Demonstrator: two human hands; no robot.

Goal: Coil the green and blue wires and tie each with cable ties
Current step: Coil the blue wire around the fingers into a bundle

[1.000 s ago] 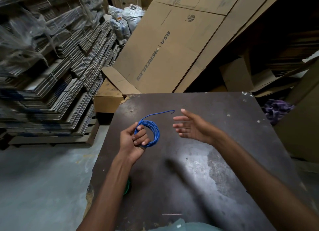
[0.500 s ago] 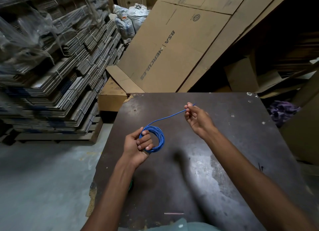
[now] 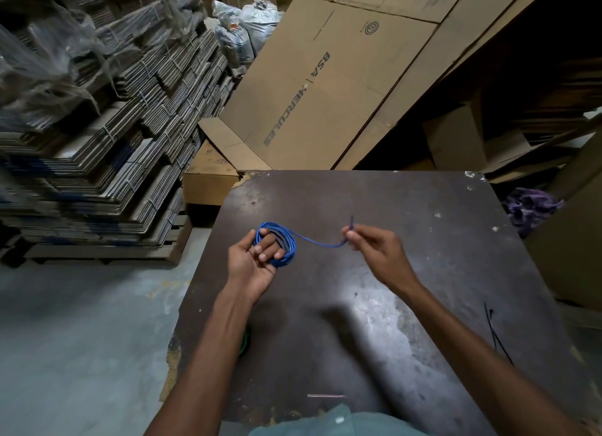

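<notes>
So, blue wire [image 3: 277,244] sitting coiled above dark table [image 3: 407,207], loops wrapping around curled fingers of left hand [image 3: 252,266]. Loose tail sagging right to right hand [image 3: 374,250], fingertips pinching near wire end. Green wire [image 3: 244,342] peeking out under left forearm. Black cable ties [image 3: 495,334] lying near right edge.

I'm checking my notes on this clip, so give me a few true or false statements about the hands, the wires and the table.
1. The left hand holds the blue wire coil. True.
2. The right hand lies flat on the table. False: it pinches the wire's free end, raised.
3. Black cable ties lie on the table's right side. True.
4. The green wire is in the right hand. False: it peeks out beside the left forearm.
</notes>
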